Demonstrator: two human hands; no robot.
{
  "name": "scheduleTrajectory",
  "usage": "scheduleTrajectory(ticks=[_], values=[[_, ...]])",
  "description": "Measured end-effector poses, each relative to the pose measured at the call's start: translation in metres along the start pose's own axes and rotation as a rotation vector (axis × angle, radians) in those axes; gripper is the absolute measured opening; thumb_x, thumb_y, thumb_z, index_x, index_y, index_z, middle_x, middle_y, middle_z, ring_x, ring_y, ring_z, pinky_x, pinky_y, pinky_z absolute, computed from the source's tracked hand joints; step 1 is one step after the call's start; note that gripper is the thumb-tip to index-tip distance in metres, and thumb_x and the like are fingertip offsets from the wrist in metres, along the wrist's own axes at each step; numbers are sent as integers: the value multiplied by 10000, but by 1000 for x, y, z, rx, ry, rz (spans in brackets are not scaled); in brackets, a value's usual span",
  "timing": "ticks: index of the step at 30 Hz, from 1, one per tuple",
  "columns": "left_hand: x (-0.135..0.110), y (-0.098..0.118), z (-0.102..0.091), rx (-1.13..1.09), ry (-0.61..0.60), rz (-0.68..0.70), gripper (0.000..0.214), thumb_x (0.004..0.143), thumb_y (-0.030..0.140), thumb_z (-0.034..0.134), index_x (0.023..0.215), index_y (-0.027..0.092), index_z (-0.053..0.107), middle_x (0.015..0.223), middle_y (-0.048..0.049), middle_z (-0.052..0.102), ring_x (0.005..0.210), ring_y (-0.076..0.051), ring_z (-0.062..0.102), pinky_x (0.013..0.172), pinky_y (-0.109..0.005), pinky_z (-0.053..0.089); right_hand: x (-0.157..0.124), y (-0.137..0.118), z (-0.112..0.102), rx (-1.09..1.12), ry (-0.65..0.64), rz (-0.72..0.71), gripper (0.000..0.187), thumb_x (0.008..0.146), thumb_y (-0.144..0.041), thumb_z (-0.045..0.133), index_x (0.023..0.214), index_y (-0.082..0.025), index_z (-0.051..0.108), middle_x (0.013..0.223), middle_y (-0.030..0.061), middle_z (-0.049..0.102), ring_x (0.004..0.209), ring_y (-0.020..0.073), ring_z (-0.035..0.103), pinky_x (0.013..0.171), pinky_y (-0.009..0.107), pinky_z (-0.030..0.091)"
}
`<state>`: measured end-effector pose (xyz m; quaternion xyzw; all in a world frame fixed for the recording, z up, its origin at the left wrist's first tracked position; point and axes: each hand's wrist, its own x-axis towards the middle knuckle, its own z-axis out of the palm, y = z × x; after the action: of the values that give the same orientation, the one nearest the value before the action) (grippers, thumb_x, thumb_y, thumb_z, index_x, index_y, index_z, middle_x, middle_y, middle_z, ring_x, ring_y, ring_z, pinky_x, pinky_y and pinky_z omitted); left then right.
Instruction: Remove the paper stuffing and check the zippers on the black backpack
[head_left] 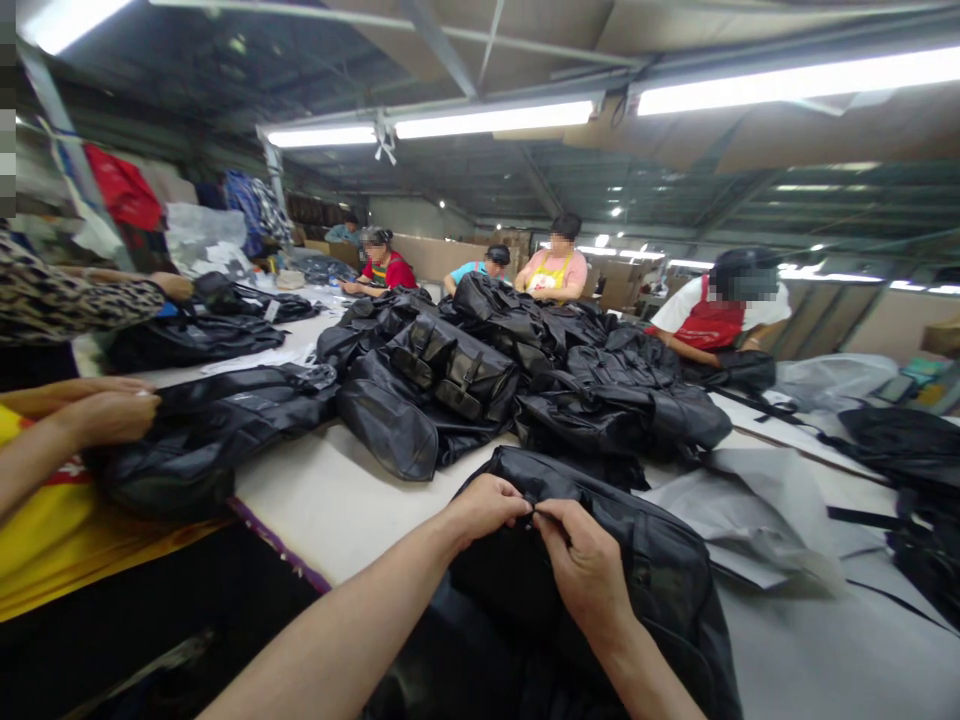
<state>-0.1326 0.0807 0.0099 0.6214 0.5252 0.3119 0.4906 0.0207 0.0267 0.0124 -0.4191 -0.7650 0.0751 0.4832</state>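
Black bags (450, 370) heaped on white table (322, 510); grey sheet (750, 510) alongside; co-workers (551, 265) beyond.

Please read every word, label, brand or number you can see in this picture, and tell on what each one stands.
No text can be read.
The black bag in front shows no legible label.
The print on the yellow shirt at left is too blurred to read.

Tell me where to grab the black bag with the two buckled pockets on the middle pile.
Grip the near edge of the black bag, coming down from above on the side facing the white table. It lies pockets-up on the pile, so that edge looks free, while the bags heaped behind it crowd the far side. Probably avoid the bulky buckled pockets.
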Motion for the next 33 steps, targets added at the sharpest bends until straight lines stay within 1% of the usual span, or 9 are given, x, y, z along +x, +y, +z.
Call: scheduleTrajectory(ticks=[3,6,9,12,14,18,27,31,33], values=[[1,2,-2,-4,-18,-31,158,608,300,590,623,152,644,509,33,544,525,-102,475,538,-220,342,3,-1,-2,20,-15,63,171,876,-265,452,886,-211,614,817,27,649,757,157,613,704,268,485],[3,5,-4,-11,-39,-56,123,589,262,578,595,155,637,502,31,547,524,-103,484,526,-214,346,13,3,-2,66,-45,263,162,847,-294,476,854,-213,616,758,19,655,705,168,633,665,276,485],[4,4,-5,-29,-69,-73,111,582,238,555,585,153,626,501,30,544,499,-97,474,491,-208,329,28,11,3,170,-118,465,131,797,-296,509,809,-206,603,679,1,646,630,164,646,609,261,487],[3,2,-6,-58,-99,-79,123,591,242,546,609,151,627,525,26,559,490,-98,474,471,-206,322,40,19,9,225,-165,555,121,763,-294,515,762,-192,580,618,-10,627,562,157,640,527,237,475],[3,1,-7,-73,-107,-67,123,598,243,553,616,149,630,542,24,570,512,-99,485,489,-206,337,42,22,12,212,-171,557,118,756,-291,511,747,-190,572,586,-18,614,527,150,629,501,228,463],[3,1,-7,-95,-116,-43,119,602,236,561,611,145,638,574,12,601,572,-112,518,555,-218,385,40,22,13,154,-144,541,106,757,-285,510,754,-203,578,559,-37,594,534,142,628,535,226,454],[3,-2,-6,-132,-129,-6,132,600,251,581,642,141,642,578,18,597,586,-113,517,605,-235,393,38,15,15,54,-92,515,133,775,-295,499,809,-207,593,643,-15,625,567,148,626,597,252,444],[0,-3,-6,-130,-110,-1,130,607,243,562,641,141,634,576,21,586,576,-108,510,590,-229,378,38,13,13,59,-123,516,117,783,-291,503,799,-202,578,667,-17,624,563,143,614,599,256,445],[0,-3,-6,-123,-101,-3,127,607,244,561,630,141,631,567,22,578,567,-107,503,584,-231,373,33,12,9,108,-154,485,110,775,-283,529,837,-203,573,712,-18,634,634,149,622,630,256,456]])
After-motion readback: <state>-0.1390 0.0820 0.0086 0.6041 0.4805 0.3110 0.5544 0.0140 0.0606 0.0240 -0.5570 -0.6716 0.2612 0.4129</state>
